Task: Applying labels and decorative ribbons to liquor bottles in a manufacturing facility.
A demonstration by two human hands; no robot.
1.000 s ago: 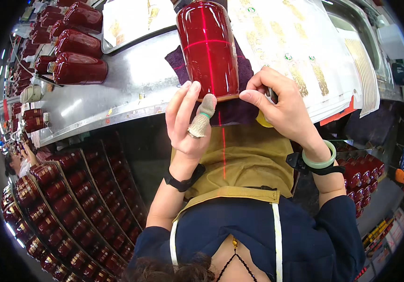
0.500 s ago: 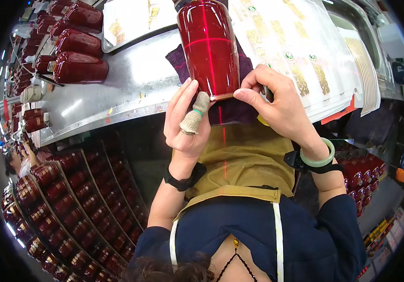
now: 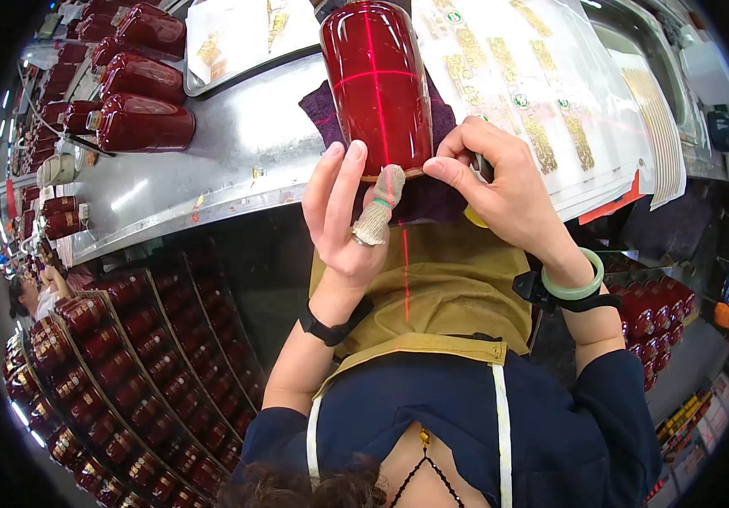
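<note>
A deep red, glossy glass bottle (image 3: 377, 93) lies on a dark purple cloth (image 3: 443, 118), its near end toward me. Thin red light lines cross on its surface. My left hand (image 3: 343, 224) has its fingers stretched and apart; a knitted beige finger cover (image 3: 377, 212) on one digit touches the bottle's near rim. At the near right corner of the bottle, my right hand (image 3: 508, 182) is curled with thumb and forefinger close together. Something dark, partly hidden, shows within its fingers, and a yellow piece (image 3: 474, 218) peeks out below; I cannot tell what they are.
Sheets with gold decals (image 3: 542, 93) cover the table on the right; a tray (image 3: 250, 38) holding more decals sits at the back left. Several red bottles (image 3: 144, 123) lie further left. Racks of red bottles (image 3: 152, 356) fill the lower left, and another stack (image 3: 656, 313) stands at right.
My left hand has shifted right along the bottle's near rim, its fingers lifting and spreading, with the covered digit now nearer the middle. The right hand and bottle look nearly unmoved.
</note>
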